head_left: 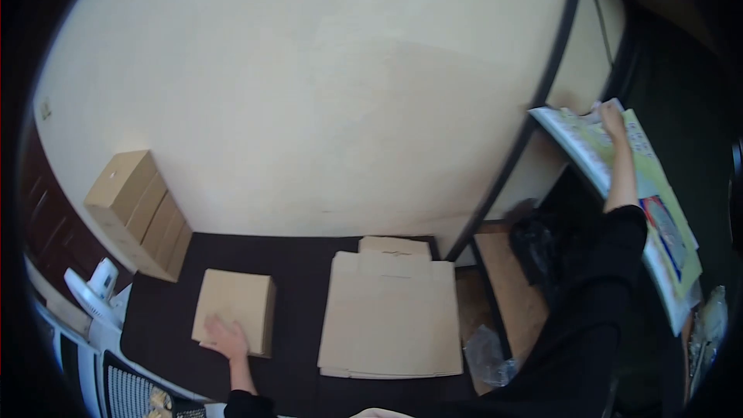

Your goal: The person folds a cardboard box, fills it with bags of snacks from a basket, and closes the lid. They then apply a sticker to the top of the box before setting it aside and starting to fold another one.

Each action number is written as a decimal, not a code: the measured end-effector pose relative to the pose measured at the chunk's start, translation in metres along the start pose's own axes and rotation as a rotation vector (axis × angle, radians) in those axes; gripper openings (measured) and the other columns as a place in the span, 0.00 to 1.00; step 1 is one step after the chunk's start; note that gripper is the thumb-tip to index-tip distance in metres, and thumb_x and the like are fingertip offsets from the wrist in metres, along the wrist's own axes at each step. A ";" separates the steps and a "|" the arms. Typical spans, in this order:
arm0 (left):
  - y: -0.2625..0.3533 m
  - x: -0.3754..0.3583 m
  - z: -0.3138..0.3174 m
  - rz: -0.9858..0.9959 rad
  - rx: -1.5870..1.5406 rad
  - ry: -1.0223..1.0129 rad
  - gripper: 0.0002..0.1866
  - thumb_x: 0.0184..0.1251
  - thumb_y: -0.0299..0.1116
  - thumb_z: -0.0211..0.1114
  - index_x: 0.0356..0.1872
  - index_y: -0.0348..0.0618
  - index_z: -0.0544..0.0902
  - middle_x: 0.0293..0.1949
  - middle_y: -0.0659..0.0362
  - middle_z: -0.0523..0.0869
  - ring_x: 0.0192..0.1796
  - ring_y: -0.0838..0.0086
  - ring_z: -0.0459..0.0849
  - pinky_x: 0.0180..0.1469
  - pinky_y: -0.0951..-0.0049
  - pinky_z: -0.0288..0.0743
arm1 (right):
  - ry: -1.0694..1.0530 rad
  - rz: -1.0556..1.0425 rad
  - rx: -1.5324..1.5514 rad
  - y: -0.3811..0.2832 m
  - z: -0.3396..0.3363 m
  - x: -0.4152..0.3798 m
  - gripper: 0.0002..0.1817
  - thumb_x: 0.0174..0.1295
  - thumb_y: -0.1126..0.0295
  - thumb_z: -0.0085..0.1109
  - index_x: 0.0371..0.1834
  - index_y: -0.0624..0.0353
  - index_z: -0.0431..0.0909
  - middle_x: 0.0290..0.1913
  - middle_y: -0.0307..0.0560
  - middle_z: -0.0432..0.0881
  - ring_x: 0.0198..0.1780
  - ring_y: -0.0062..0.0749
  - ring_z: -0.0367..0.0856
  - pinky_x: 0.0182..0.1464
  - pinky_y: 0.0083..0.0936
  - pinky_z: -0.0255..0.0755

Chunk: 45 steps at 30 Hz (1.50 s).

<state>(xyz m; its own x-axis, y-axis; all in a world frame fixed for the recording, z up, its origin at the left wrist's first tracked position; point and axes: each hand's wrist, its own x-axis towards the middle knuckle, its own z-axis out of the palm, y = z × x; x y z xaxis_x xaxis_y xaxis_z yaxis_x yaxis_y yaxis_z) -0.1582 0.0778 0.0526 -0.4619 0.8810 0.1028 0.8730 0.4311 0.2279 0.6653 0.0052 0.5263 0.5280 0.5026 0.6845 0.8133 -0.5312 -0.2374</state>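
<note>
Dark tabletop point(298, 317) meets pale wall point(325, 93); left hand point(227, 337) lies with spread, loose fingers upon a brown cardboard box point(238, 294) there, near flat brown cardboard sheets point(391, 317). Right hand point(611, 118) is curled at a white-edged, paper-covered shelf point(574, 145); whether it grasps something, I cannot tell.

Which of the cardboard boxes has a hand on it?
The lone box between the grouped boxes and the flat cardboard; the left hand lies on it, while no hand touches the grouped ones.
</note>
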 end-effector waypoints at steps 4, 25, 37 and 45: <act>-0.011 0.008 0.009 0.247 -0.158 -0.006 0.39 0.55 0.49 0.56 0.65 0.39 0.56 0.69 0.48 0.50 0.72 0.58 0.43 0.65 0.39 0.26 | 0.162 -0.320 0.235 -0.121 -0.010 -0.066 0.15 0.58 0.62 0.50 0.32 0.66 0.76 0.30 0.55 0.78 0.33 0.38 0.77 0.38 0.30 0.69; -0.077 0.094 -0.025 0.962 -0.410 -0.089 0.35 0.48 0.51 0.66 0.54 0.41 0.68 0.53 0.54 0.69 0.57 0.62 0.64 0.60 0.62 0.55 | -1.277 -0.438 0.779 -0.584 0.253 -0.610 0.10 0.46 0.67 0.60 0.27 0.62 0.82 0.27 0.54 0.82 0.31 0.38 0.81 0.38 0.30 0.73; -0.078 0.096 -0.022 0.996 -0.396 -0.071 0.32 0.52 0.51 0.62 0.58 0.47 0.67 0.53 0.53 0.68 0.58 0.61 0.64 0.61 0.60 0.53 | -1.480 -0.602 0.417 -0.604 0.264 -0.596 0.17 0.47 0.57 0.65 0.31 0.60 0.84 0.30 0.51 0.83 0.34 0.36 0.81 0.39 0.27 0.72; -0.076 0.097 -0.022 1.100 -0.352 -0.088 0.30 0.57 0.49 0.58 0.60 0.51 0.66 0.55 0.52 0.67 0.59 0.61 0.63 0.61 0.59 0.53 | -1.452 -0.586 0.475 -0.601 0.262 -0.600 0.13 0.46 0.60 0.63 0.28 0.59 0.84 0.27 0.50 0.83 0.31 0.34 0.80 0.37 0.27 0.72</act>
<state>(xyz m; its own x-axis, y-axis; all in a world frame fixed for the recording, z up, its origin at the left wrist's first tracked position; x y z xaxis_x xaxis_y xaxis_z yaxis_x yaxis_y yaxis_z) -0.2723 0.1260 0.0661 0.5446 0.7630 0.3484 0.6985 -0.6425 0.3152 -0.0760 0.2017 0.0776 -0.3115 0.8762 -0.3678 0.8265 0.0588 -0.5599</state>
